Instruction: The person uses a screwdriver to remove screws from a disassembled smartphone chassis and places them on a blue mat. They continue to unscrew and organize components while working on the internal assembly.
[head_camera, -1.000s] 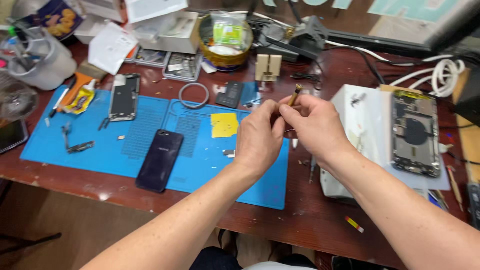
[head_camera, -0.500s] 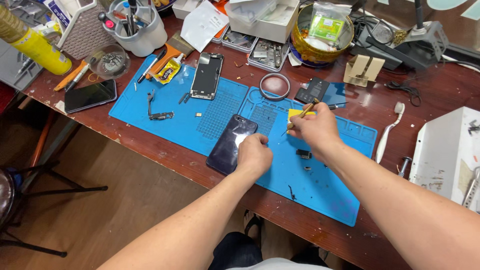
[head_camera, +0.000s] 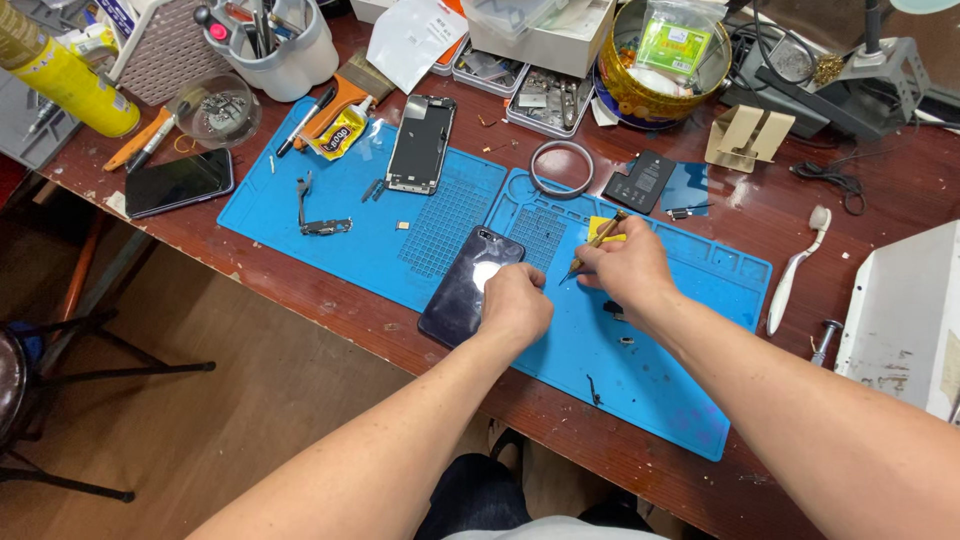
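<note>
A: While the left hand (head_camera: 515, 305) rests on the dark phone (head_camera: 470, 285), what is the other hand doing?

B: The right hand (head_camera: 628, 272) holds a thin brown tool (head_camera: 595, 243). Its fingers are pinched tight around the tool, and the tip points down at the blue mat (head_camera: 660, 370), close to the phone's edge.

A: Are the left fingers open?

B: No, they are curled together, pressing on the lower end of the phone. The phone lies back side up on the mat, near the middle of the table (head_camera: 300, 300).

A: What else is on the mat?

B: A yellow note (head_camera: 600, 226) sits just behind the right hand. Another phone (head_camera: 421, 143), opened up, lies farther back. A grey ring (head_camera: 561, 168) is near it.

A: And off the mat?

B: A white toothbrush (head_camera: 795, 265) lies to the right, and a black phone (head_camera: 178, 182) lies far to the left.
</note>
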